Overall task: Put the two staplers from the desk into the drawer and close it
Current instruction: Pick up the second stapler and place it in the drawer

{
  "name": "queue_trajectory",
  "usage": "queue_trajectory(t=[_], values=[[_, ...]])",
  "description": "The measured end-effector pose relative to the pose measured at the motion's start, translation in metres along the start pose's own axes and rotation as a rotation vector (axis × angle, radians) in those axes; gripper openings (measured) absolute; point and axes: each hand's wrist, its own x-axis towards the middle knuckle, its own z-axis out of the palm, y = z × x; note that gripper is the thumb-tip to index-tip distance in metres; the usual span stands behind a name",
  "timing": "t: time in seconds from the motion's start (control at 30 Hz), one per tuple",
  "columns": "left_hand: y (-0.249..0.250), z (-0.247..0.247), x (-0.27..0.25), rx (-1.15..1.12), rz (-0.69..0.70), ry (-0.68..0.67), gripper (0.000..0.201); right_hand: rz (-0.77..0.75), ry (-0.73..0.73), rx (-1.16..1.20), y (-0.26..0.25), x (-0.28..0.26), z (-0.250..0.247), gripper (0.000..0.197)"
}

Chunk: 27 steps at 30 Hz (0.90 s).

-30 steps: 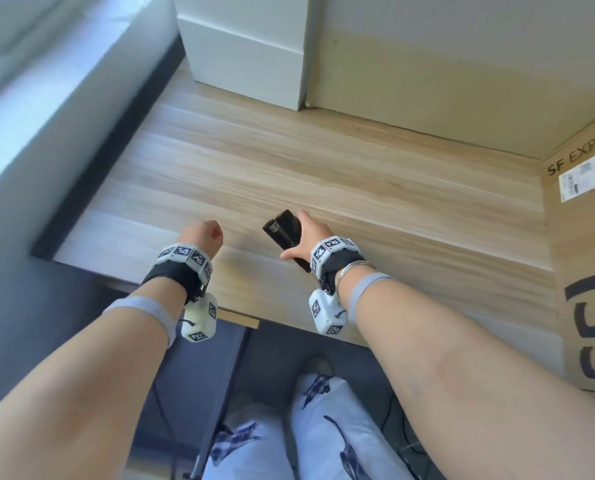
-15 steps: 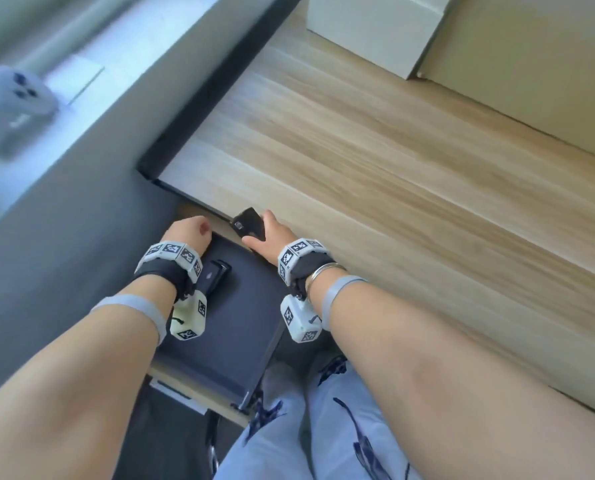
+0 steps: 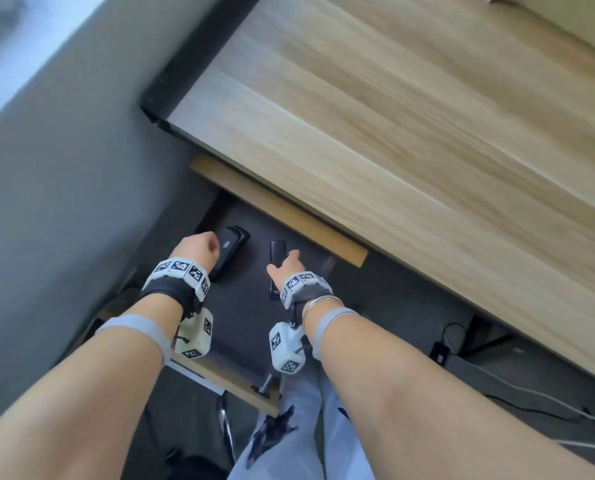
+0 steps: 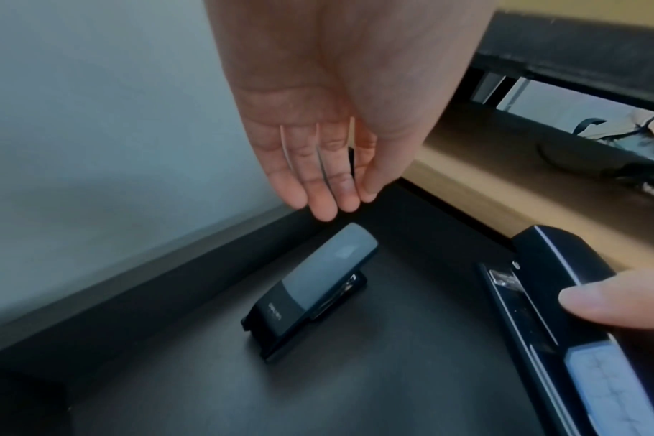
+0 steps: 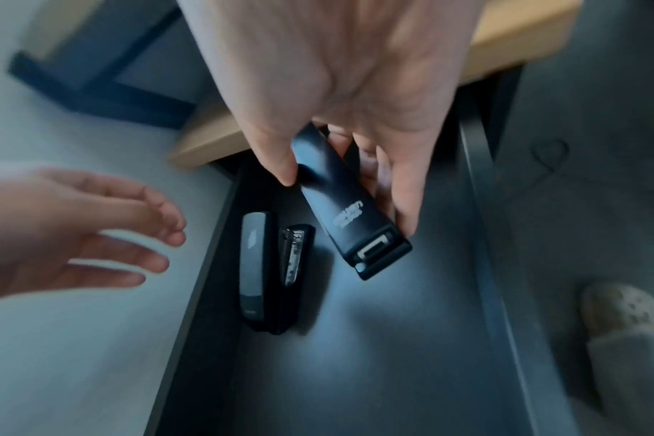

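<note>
The dark drawer stands pulled out under the wooden desk. A black stapler with a grey top lies free on the drawer floor near its left wall. Just above that stapler my left hand hovers with straight fingers and holds nothing. My right hand grips an all-black stapler between thumb and fingers, low inside the drawer to the right of the first. Whether it touches the floor I cannot tell.
A grey wall runs close along the drawer's left side. The drawer's wooden front is nearest me, above my legs. Cables lie on the floor under the desk to the right. A shoe shows beside the drawer.
My right hand carried the all-black stapler from the desk top down into the open drawer. My left hand went down into the drawer too, and the grey-topped stapler now lies free beneath it.
</note>
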Motion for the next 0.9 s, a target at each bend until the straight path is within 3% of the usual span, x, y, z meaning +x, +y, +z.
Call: queue_trajectory(t=[0.2,0.57,0.9], values=[[-0.013,0.025,0.02,0.004,-0.018,-0.042,0.025,0.13,0.084,0.097,0.007,0.034,0.022,0.045],[-0.031,0.052,0.045,-0.032,-0.021,-0.062,0.021,0.197,0.171,0.168,0.016,0.071,0.053,0.045],[-0.035,0.055,0.048,-0.044,-0.005,-0.052,0.019,0.253,0.135,0.089,0.02,0.078,0.052,0.05]])
